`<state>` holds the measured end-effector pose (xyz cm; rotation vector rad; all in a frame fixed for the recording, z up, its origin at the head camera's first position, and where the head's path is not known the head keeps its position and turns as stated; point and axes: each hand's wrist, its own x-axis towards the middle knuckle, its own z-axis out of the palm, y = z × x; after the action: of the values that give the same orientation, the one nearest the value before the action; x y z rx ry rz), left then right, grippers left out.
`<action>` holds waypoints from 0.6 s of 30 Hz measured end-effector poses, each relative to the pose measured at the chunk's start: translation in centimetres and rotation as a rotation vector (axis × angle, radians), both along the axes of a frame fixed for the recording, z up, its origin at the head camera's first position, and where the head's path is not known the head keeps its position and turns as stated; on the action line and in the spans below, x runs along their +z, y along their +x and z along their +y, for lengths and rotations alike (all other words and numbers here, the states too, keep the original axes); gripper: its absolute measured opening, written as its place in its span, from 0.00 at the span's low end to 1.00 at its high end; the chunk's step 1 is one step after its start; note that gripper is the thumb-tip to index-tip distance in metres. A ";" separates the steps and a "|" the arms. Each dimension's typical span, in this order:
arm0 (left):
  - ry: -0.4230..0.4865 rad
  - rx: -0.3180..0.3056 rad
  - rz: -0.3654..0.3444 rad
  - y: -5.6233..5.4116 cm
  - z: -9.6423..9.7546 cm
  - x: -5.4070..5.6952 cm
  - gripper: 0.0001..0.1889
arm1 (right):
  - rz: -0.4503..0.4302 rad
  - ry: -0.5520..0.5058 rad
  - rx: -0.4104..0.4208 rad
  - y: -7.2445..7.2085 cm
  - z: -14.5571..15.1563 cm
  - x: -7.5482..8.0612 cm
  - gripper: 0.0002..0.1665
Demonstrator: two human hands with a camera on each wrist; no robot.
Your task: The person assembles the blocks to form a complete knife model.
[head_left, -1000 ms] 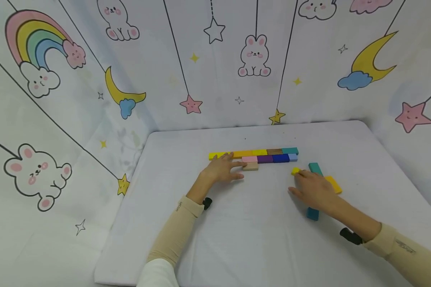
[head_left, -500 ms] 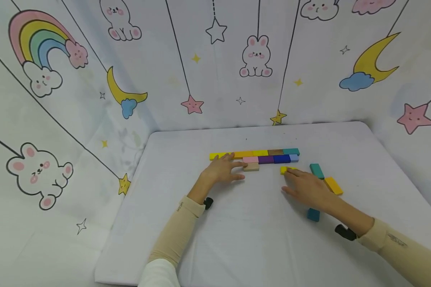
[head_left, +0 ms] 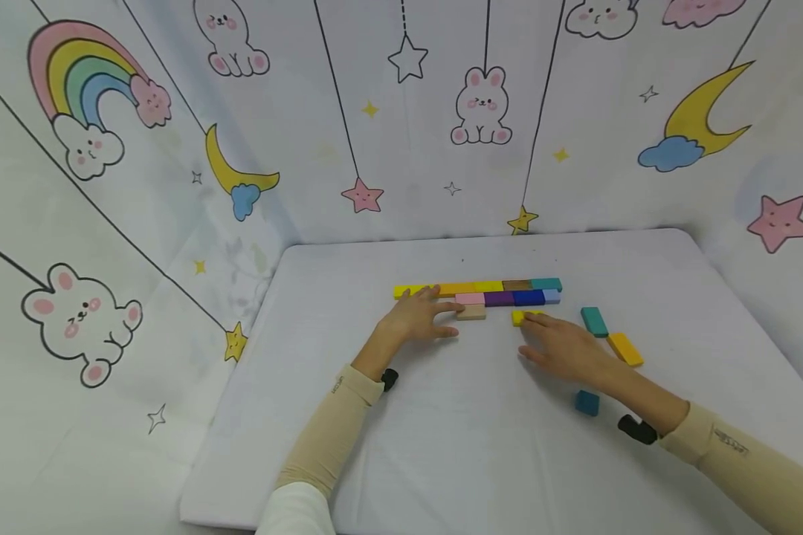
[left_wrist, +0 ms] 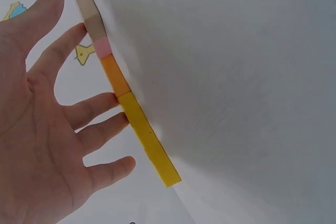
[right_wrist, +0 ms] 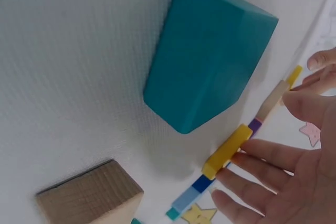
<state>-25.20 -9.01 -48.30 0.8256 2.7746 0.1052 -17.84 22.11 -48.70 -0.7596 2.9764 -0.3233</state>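
My left hand [head_left: 415, 316] rests at the left of a double row of coloured blocks, fingers spread and fairly straight. In the left wrist view its fingertips touch the long yellow block [left_wrist: 149, 140] and orange block [left_wrist: 114, 74], while the index finger reaches the natural-wood block [left_wrist: 94, 26] in front. My right hand [head_left: 569, 348], fingers extended, has its fingertips against a loose yellow block [right_wrist: 227, 151]. That block lies before the purple block [head_left: 500, 299] and dark blue block [head_left: 529, 298], right of the wood block with a gap between; fingers partly cover it in the head view.
Right of my right hand lie a teal block [head_left: 594, 322] and an orange-yellow block [head_left: 624, 349]. A dark teal block [head_left: 587, 402] sits nearer me. Another wooden block [right_wrist: 89, 192] shows in the right wrist view. A patterned cloth [head_left: 308, 148] hangs behind the white table [head_left: 455, 461].
My right hand has slid the yellow block leftward, toward the wood block, slowing in the last half second. My left hand keeps its place on the row.
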 end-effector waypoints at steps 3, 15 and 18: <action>-0.009 0.003 0.000 0.0 0.0 0.0 0.34 | -0.012 0.001 0.001 -0.1 -0.1 0.1 0.34; -0.038 0.015 -0.037 -0.1 0.1 0.1 0.36 | -0.046 0.002 0.012 -0.9 -1.2 -0.2 0.36; -0.039 0.021 -0.036 -0.1 0.0 0.1 0.35 | -0.032 0.000 0.015 -1.2 -1.5 -0.3 0.36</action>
<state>-25.29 -8.97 -48.21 0.7773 2.7432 0.0686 -19.02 20.61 -49.01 -0.7691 2.9391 -0.3310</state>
